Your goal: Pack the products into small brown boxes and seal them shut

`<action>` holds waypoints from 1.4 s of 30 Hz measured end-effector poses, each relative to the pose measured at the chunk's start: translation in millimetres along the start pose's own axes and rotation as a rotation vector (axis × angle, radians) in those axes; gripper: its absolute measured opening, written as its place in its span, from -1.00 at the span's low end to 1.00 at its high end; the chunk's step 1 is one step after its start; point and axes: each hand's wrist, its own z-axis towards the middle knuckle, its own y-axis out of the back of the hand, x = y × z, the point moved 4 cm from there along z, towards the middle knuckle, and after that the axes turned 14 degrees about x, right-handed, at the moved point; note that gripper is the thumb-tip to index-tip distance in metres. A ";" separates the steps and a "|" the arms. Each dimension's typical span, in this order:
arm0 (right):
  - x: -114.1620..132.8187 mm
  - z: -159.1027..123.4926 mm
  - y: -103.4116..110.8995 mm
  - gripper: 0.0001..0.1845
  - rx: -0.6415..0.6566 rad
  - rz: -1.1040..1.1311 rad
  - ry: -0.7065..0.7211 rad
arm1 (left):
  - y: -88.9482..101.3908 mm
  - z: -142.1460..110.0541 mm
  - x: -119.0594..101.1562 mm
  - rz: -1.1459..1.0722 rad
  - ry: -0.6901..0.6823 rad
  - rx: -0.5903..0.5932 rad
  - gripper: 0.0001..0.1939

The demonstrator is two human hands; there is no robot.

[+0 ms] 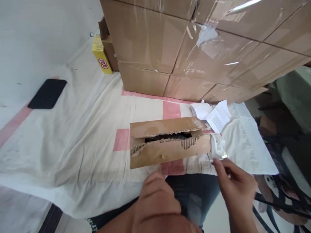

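Brown cardboard is what is worked on here: 1 torn box (150, 157) is laid on the cloth-covered worktop (102, 136), near the front edge, with a long, ragged gap ripped along its top. At its right end, a white strip (218, 147) is stuck up, and its low edge looks to be pinched by the thumb and finger of the right hand (236, 184). So the step in hand seems to be the pulling of that strip from the box, and a slow, firm tug seems to be called for next, with the box held still. The right hand is held low, just past the near right corner of the box, with its fingers curled in. The left hand (160, 202) is bunched up by the middle of the near side, with its fingers folded. Its grip is hidden inside the curl, so whether anything is held there cannot be told. White papers (218, 116) are dropped behind the strip, and wrapped boxes (150, 42) are stacked at the back.
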 end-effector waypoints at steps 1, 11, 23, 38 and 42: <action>3.0 6.3 6.4 -0.85 -0.035 -0.002 0.094 | 13.5 1.6 -8.1 0.037 -0.026 0.012 -0.84; 95.7 109.4 -53.2 -0.58 0.356 -0.318 0.641 | 97.0 56.9 -26.8 0.224 0.471 0.215 -0.90; 89.2 118.1 -66.8 -0.55 0.388 -0.173 0.672 | 119.7 65.5 -1.4 0.353 0.803 0.040 -0.88; 86.6 114.9 -69.4 -0.51 0.406 -0.165 0.672 | 114.5 55.2 -0.2 0.481 0.757 0.063 -0.81; 88.1 115.3 -69.6 -0.51 0.421 -0.199 0.684 | 116.9 54.5 8.9 0.443 0.790 -0.017 -0.49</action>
